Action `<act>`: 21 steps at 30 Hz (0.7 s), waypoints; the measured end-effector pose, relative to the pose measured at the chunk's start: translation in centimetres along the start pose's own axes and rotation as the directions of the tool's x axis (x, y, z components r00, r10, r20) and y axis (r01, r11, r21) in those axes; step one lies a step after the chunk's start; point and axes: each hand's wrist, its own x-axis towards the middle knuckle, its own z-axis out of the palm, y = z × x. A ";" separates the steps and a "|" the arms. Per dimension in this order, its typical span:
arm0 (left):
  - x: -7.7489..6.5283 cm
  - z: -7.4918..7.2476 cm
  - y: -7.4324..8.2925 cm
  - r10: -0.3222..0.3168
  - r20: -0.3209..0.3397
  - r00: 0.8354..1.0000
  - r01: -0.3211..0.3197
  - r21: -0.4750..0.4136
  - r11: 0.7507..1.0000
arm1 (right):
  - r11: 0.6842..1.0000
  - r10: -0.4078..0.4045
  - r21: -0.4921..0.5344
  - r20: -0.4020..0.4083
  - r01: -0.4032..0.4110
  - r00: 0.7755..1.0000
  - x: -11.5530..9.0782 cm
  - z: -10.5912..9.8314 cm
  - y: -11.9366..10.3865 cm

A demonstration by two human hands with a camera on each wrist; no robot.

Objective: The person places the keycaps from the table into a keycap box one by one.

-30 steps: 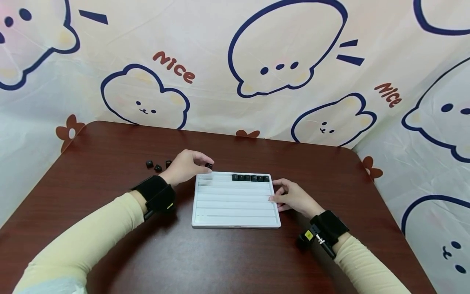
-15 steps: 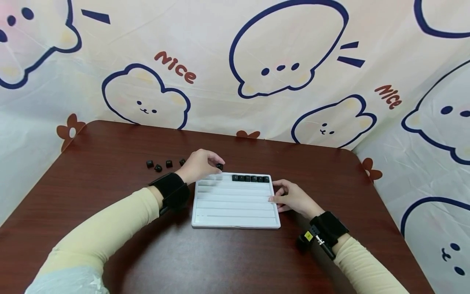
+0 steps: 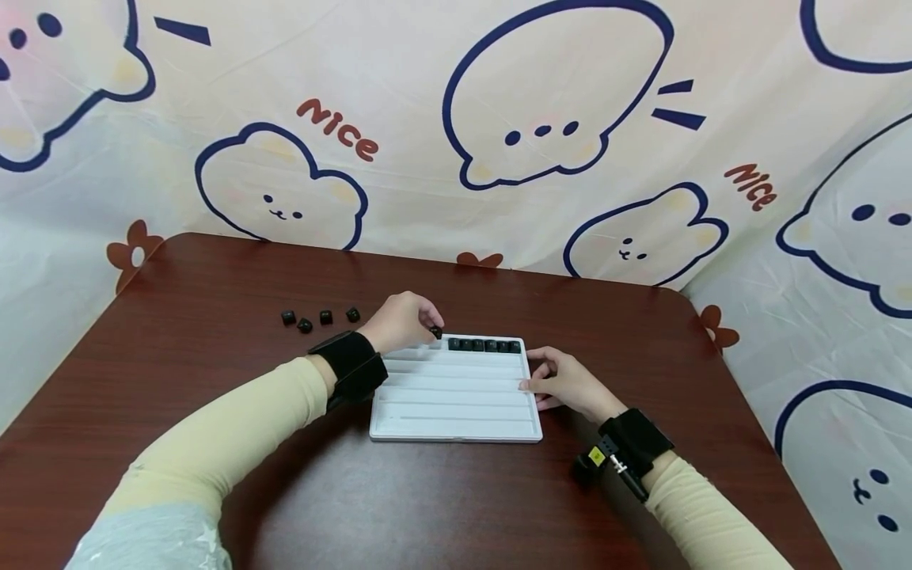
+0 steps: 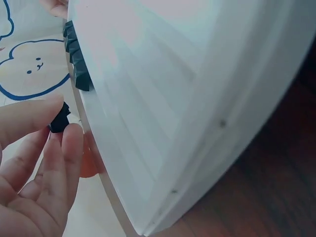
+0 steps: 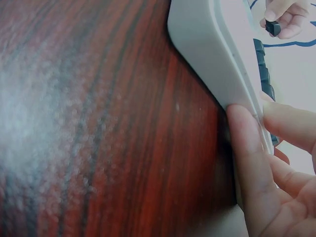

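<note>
My left hand (image 3: 402,321) pinches a small black keycap (image 4: 59,120) between thumb and fingertips, just over the back edge of a white ridged tray (image 3: 456,405). Along the tray's back ledge, a row of several black keycaps (image 3: 484,346) fills the right part. The held keycap is a short way left of that row's end. At the tray's right side, my right hand (image 3: 568,384) grips the edge, its thumb on top and fingers against the side. The right wrist view shows its fingertips (image 5: 244,121) on the tray wall.
Several loose black keycaps (image 3: 325,317) lie on the brown wooden table (image 3: 356,507), left of the tray and behind my left wrist. A patterned cloth (image 3: 427,158) hangs around the table's back and sides.
My left hand has moved right along the tray's back edge with the keycap, which is now lower and nearer the row. More loose keycaps show behind it. My right hand stays put.
</note>
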 end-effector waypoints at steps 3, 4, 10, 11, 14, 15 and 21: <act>0.2 0.3 0.3 0.006 0.006 1.000 -0.006 0.043 0.999 | 1.000 0.006 -0.008 -0.003 -0.006 1.000 0.0 0.1 0.0; 0.3 0.4 0.3 0.010 0.007 1.000 -0.011 0.056 0.998 | 1.000 0.008 -0.011 -0.003 -0.008 1.000 0.0 0.1 0.0; 0.5 1.2 0.4 0.052 0.025 0.998 -0.055 0.148 0.988 | 1.000 -0.008 0.004 0.014 0.008 1.000 0.1 0.2 0.1; 0.5 1.3 0.4 0.055 0.030 0.998 -0.059 0.163 0.985 | 1.000 -0.010 0.011 0.017 0.009 1.000 0.1 0.2 0.2; 0.4 1.4 0.5 0.056 0.034 0.998 -0.061 0.196 0.979 | 1.000 -0.025 0.012 0.034 0.025 0.999 0.1 0.1 0.3; 0.4 1.5 0.5 0.054 0.033 0.998 -0.059 0.201 0.978 | 1.000 -0.022 0.015 0.032 0.022 0.999 0.1 0.1 0.3; 0.6 1.7 0.8 0.047 0.035 0.998 -0.054 0.236 0.970 | 1.000 -0.014 0.019 0.021 0.014 1.000 0.1 0.0 0.3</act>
